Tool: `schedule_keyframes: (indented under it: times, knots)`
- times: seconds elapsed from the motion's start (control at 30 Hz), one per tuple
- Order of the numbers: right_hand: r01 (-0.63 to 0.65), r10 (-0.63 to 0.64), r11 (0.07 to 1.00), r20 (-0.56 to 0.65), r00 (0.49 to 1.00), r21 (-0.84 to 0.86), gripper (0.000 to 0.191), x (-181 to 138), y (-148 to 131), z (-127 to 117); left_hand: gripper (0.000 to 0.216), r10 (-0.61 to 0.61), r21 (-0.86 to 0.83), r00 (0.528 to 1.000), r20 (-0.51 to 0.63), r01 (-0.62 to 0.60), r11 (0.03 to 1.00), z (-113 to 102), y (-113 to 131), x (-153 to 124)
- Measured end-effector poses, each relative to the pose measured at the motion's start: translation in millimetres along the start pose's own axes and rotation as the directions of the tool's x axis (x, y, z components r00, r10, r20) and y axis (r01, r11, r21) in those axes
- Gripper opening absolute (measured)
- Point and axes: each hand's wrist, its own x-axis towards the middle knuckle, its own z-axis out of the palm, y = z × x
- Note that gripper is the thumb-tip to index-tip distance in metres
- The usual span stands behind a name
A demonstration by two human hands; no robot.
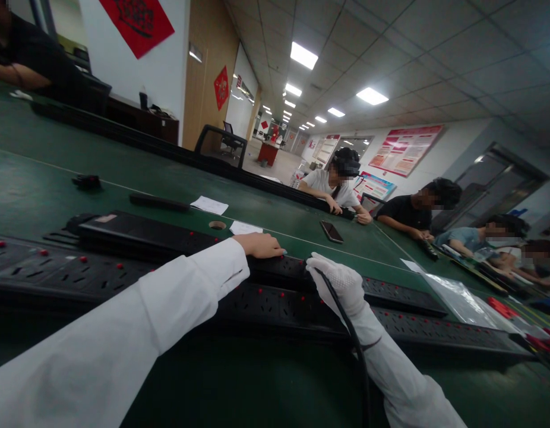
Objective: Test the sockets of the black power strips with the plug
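Observation:
Several long black power strips (177, 279) with red switches lie side by side across the green table (43, 190). My bare left hand (261, 244) rests flat on the top of one strip, fingers stretched out to the right. My right hand (340, 285), in a white dotted glove, lies on the strips just right of it, with its fingers curled down. A black cable (346, 324) runs from under that hand along my right sleeve. What the gloved fingers grip is hidden.
A dark phone (331, 231) lies beyond the strips, with white paper slips (209, 205) and a round hole (217, 225) nearby. A clear plastic bag (462, 300) sits at right. Several people sit along the far table edge; another person's arm is at top left.

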Motion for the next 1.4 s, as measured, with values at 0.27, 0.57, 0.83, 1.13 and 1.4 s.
schedule_keyframes:
  times: [0.27,0.57,0.83,1.13,1.4]
  knots:
    - [0.028,-0.027,0.999,0.006,1.0,-0.038,0.019,-1,0,0,0.053,-0.028,-0.002,1.0,0.008,0.028,1.0,0,2,0]
    - [0.078,-0.076,0.995,0.027,0.997,-0.063,0.022,-2,1,-1,0.061,-0.085,-0.012,0.992,0.095,0.086,0.996,1,5,0]
    - [0.021,-0.022,1.0,-0.058,0.998,-0.02,0.03,0,-5,-7,0.061,-0.105,-0.053,0.985,0.136,0.113,0.992,5,3,4]
    - [-0.022,0.024,0.999,0.05,0.998,-0.033,0.03,14,-9,-6,0.059,-0.04,-0.064,0.985,0.166,0.052,0.997,4,0,7]
    - [-0.011,0.007,1.0,0.207,0.978,0.015,0.031,29,-23,-4,0.056,-0.037,-0.088,0.991,0.125,0.048,0.995,4,0,6]
